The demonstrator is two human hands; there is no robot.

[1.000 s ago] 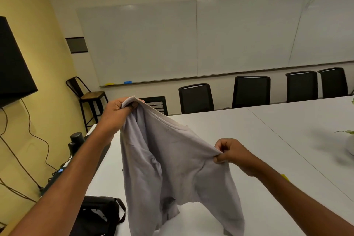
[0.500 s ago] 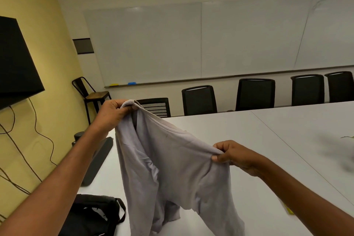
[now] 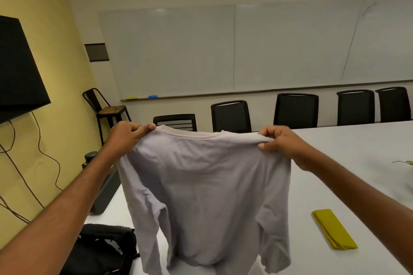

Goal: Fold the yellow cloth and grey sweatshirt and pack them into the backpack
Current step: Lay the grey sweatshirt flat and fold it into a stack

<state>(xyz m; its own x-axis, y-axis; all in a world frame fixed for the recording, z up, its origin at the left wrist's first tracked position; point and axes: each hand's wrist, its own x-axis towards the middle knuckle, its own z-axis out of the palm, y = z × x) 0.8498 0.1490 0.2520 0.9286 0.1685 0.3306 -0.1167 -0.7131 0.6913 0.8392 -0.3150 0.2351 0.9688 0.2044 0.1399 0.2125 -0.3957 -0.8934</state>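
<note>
We have one view only, from a wide-angle camera at head height, at the near end of the desk (image 3: 357, 140). It faces forward and a little down, along the desk toward the whiteboard (image 3: 223, 51) and chairs (image 3: 230, 116) at the far wall. The left hand (image 3: 125, 138) and right hand (image 3: 281, 143) enter from the bottom corners, close to the lens, and the sweatshirt (image 3: 201, 185) fills the middle.

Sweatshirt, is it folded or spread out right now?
Spread out. The left hand and right hand hold the sweatshirt up by its shoulders, sleeves hanging loose.
</note>
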